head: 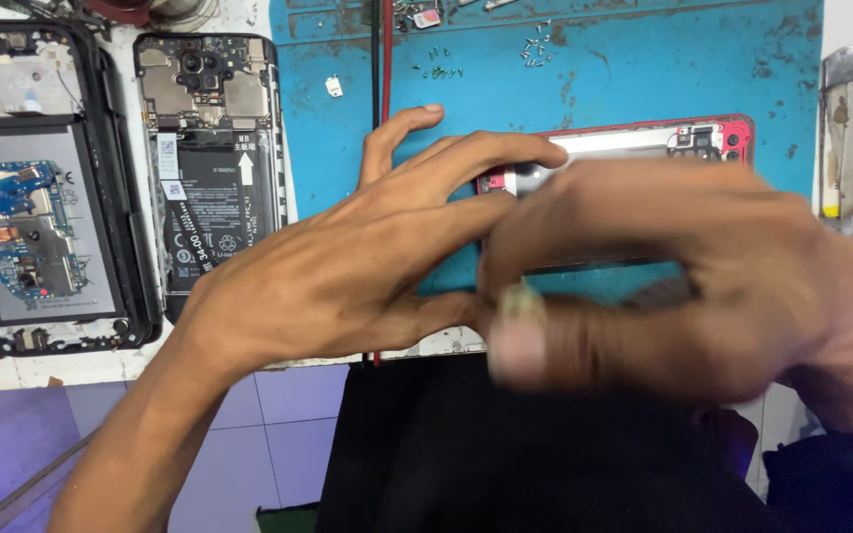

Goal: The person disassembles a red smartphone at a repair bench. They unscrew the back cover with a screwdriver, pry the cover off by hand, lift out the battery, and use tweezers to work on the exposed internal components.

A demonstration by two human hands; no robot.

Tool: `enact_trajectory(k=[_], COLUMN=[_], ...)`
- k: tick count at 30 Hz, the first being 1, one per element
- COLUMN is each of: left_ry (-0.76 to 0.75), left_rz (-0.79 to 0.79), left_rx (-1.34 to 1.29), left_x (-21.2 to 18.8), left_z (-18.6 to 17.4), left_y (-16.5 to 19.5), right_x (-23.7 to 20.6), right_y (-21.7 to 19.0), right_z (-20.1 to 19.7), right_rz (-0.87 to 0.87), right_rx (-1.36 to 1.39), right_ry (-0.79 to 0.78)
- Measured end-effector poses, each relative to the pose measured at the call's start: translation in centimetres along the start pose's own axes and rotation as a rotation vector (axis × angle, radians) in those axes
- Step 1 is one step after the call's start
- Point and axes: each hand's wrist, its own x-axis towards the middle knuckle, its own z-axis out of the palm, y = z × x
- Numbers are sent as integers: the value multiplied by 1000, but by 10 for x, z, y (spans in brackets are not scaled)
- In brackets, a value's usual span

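A red-framed phone (644, 138) with its back off lies sideways on the blue work mat (644, 69); its camera module shows at the right end. My left hand (367, 257) reaches across from the left, fingertips resting on the phone's left end. My right hand (663, 286) is blurred and close to the camera, covering the phone's lower edge. Whether its pinched thumb and fingers grip the phone, I cannot tell.
Two opened black phones lie on the white bench at left: one (211, 158) with its battery exposed, one (32, 197) with blue circuit boards. Small screws (535, 47) are scattered on the mat's far side. A metal scraper (844, 128) lies at the right edge.
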Motion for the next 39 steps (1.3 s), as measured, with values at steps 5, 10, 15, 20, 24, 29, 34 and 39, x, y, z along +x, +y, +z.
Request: enact_trajectory(k=[5, 10, 15, 20, 24, 29, 34, 39], left_ry=[-38, -18, 16, -25, -30, -37, -27, -14], left_rz=[-56, -73, -38, -40, -18, -38, -27, -94], left_rx=[-78, -72, -59, -82, -119, -123, -151, -115], left_x=[0, -1, 1, 1, 3, 2, 2, 5], left_z=[-4, -4, -5, -9, -7, -6, -5, -5], left_y=[-3, -3, -2, 0, 1, -1, -1, 2], right_x=[-31, -8, 28, -1, -33, -33, -35, -30], right_y=[2, 3, -23, 15, 27, 33, 54, 47], right_z=[-13, -21, -8, -17, -24, -28, -32, -25], right_rz=[259, 308, 649, 71, 234, 461, 92, -45], right_rx=[388, 442, 625, 358, 441, 564, 511, 487], right_ry=[-128, -131, 164, -99, -181, -339, -352, -222])
